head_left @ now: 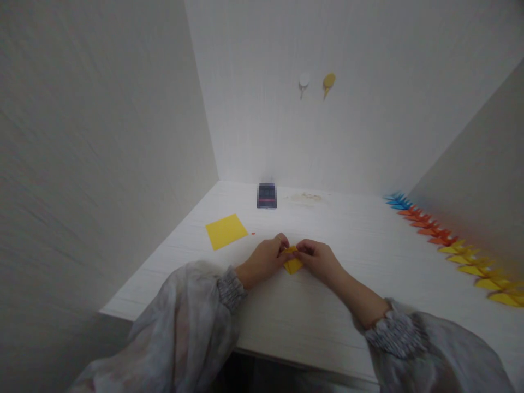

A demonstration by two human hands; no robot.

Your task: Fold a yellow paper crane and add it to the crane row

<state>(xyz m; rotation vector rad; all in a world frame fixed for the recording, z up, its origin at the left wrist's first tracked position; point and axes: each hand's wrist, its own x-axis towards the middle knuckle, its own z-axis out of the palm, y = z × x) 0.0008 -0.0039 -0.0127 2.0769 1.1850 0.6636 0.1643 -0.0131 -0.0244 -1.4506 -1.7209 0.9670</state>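
Note:
A small folded yellow paper piece (293, 265) lies on the white table (311, 316) between my hands. My left hand (266, 258) pinches its upper left edge with closed fingers. My right hand (318, 258) pinches its upper right edge, fingers curled on it. Both wrists rest near the tabletop. A flat yellow paper square (226, 230) lies to the left of my left hand, untouched.
A row of folded paper pieces, blue (399, 202), orange (428, 226) and yellow (483, 267), runs along the right wall. A small dark device (266, 196) stands at the back. Two hooks (315, 83) hang on the back wall. Walls close in on the left, the back and the right.

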